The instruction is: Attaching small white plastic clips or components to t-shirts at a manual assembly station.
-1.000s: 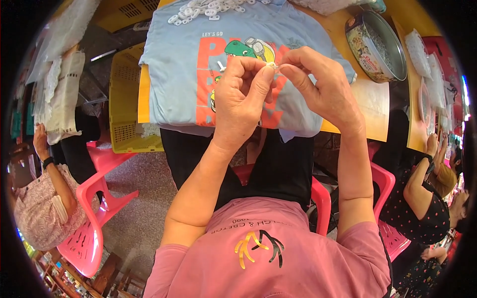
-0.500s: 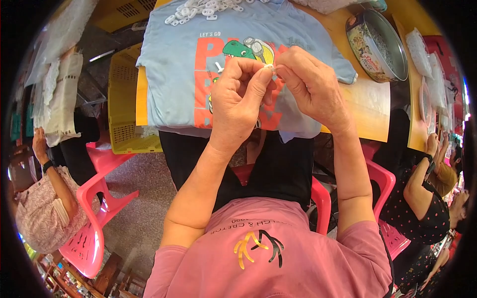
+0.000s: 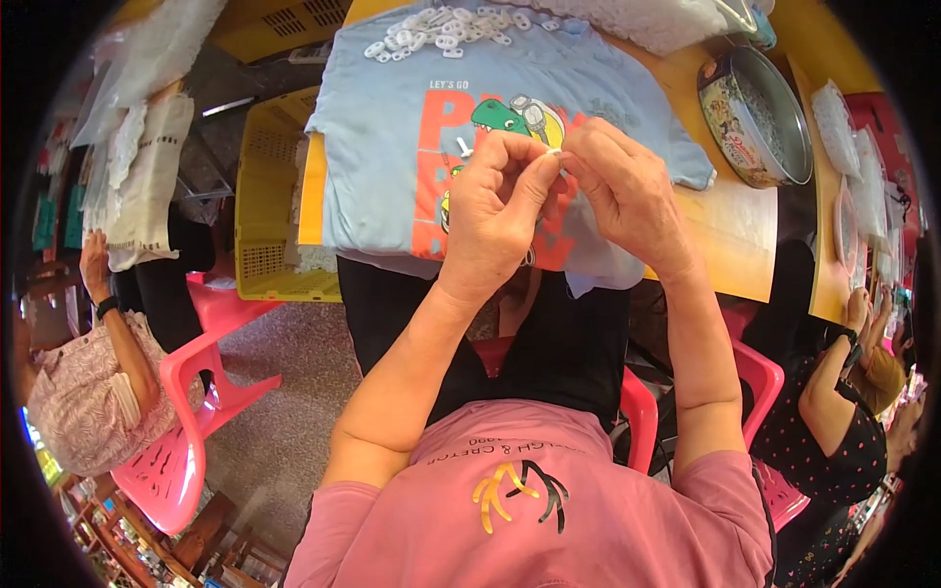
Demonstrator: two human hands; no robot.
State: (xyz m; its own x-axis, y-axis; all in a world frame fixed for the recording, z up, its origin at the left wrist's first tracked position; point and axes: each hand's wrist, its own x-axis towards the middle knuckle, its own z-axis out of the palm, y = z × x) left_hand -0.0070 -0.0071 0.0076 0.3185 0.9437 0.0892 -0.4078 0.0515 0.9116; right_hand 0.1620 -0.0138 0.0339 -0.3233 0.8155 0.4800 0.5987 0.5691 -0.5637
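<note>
Yellow tabletop (image 3: pixel 730 245) under a blue printed shirt (image 3: pixel 368 167): we listed one small white piece (image 3: pixel 554 153), raised above the shirt between two bare hands.
Left hand (image 3: pixel 495 211): thumb and forefinger pinched on the piece. Right hand (image 3: pixel 632 191): thumb and fingertips drawn narrow at its side; we could not tell whether they gripped any part. Handling, in our judgement: very light, stiff, probably smooth plastic, apt to slip; best taken by its edges, thumb-tip against fingertip, pressed gently lest a thin part snapped. Exact shape: hidden by fingers. Beyond, we noted a white T-shaped piece (image 3: pixel 465 148) lying on the shirt; to the right, an open tin (image 3: pixel 720 132) of small greyish bits (image 3: pixel 760 110); farthest, a loose heap of white looped pieces (image 3: pixel 449 42).
</note>
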